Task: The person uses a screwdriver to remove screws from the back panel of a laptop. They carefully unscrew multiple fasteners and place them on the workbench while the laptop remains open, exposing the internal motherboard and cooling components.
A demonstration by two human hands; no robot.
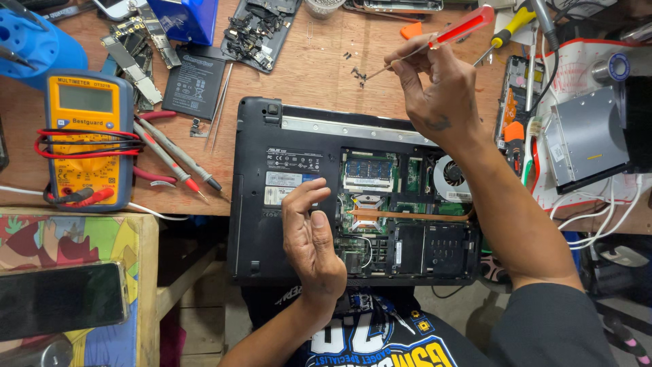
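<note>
A black laptop lies upside down at the wooden bench's front edge, its bottom cover off, with the green board, memory module, copper heat pipe and fan showing. My left hand hovers over its middle, fingers curled together, holding nothing that I can see. My right hand is raised past the laptop's far edge and grips a red-handled screwdriver, whose thin tip points left at several small black screws lying on the wood.
A yellow multimeter with red and black probes sits at the left, near a flat black battery and phone boards. A grey optical drive and white cables lie at right. A dark phone rests on a colourful low surface.
</note>
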